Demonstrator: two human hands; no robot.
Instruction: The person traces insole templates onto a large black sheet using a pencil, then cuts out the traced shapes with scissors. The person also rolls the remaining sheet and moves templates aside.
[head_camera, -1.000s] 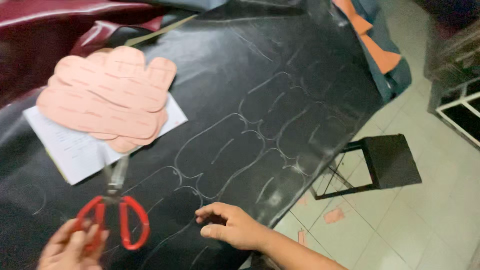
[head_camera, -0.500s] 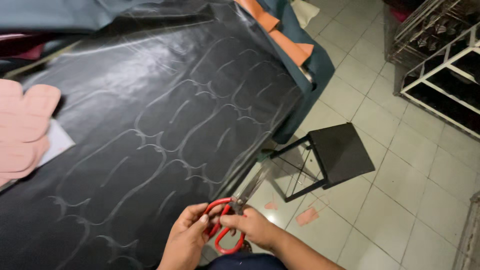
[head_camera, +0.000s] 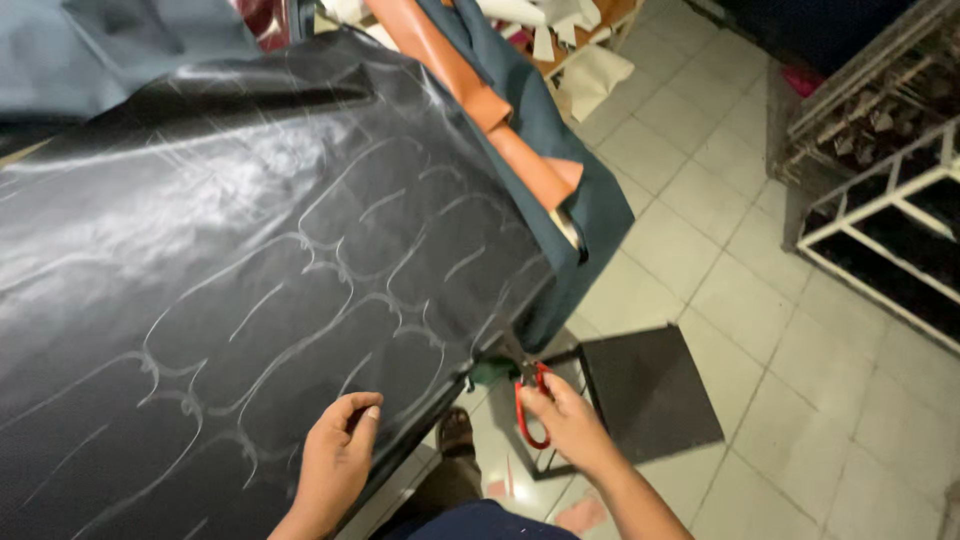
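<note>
Right now the right hand (head_camera: 568, 420) is gripping the red scissors (head_camera: 528, 405) at the black sheet's (head_camera: 230, 250) near edge on the bench, while the left hand (head_camera: 335, 462) is pressing loosely curled just beside.

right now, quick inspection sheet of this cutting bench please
surface: table covered by the sheet, only its edge shows.
job's things: black sheet with chalked outlines; red-handled scissors at its near edge.
clutter: orange strip and dark teal fabric hang over the far corner; pale scraps beyond.
grippers: left hand rests on the sheet; right hand holds the scissors.
cables: nothing seen.
surroundings: tiled floor, black stool, wire racks.
</note>
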